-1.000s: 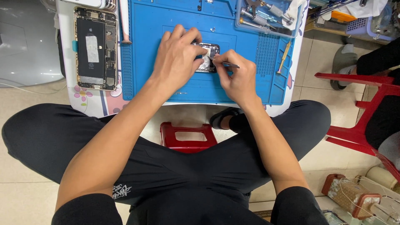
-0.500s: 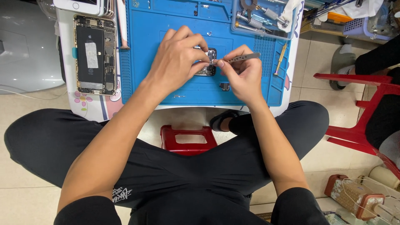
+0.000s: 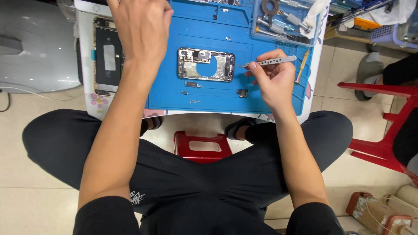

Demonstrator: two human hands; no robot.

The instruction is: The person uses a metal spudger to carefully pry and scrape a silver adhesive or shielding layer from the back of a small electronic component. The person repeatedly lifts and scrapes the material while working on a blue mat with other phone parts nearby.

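An opened phone housing (image 3: 205,65) with bare metal parts lies in the middle of a blue work mat (image 3: 174,93). My right hand (image 3: 271,80) hovers just right of it, shut on silver tweezers (image 3: 267,62) whose tips point left toward the housing. My left hand (image 3: 140,26) reaches up and left over the mat's far corner, fingers curled down; I cannot see whether it holds anything. Small loose parts (image 3: 242,92) lie on the mat below the housing.
A second opened phone (image 3: 106,56) lies on the white table left of the mat. A clear tray of tools (image 3: 283,21) sits at the top right. A yellow-handled screwdriver (image 3: 303,63) rests near the mat's right edge. Red stools (image 3: 202,146) stand below and to the right.
My left hand has left the phone housing and moved up and left. My right hand has pulled back to the right with the tweezers, leaving the housing uncovered.
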